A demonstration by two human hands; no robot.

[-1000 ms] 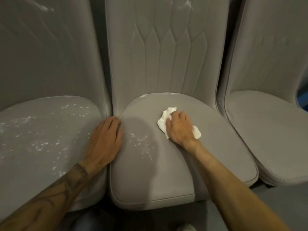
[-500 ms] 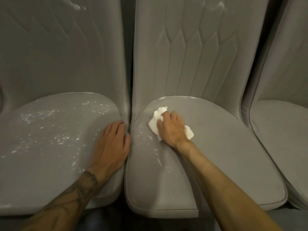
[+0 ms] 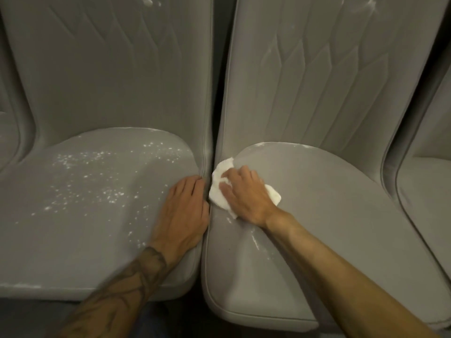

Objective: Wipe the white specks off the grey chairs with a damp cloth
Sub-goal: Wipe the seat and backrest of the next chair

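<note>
Head view. One cloth, white and crumpled, lies at the left rear edge of the middle chair seat, long axis running back-left to front-right; it has shifted leftward to the gap since half a second ago. The right hand presses it, fingers curled over it. The left hand lies flat, fingers straight, unmoved on the left chair seat edge. Three grey chairs counted, including the right chair. The white specks are thick on the left seat, with a few by the right wrist.

Matt grey fabric chairs, speck-dusted
</note>
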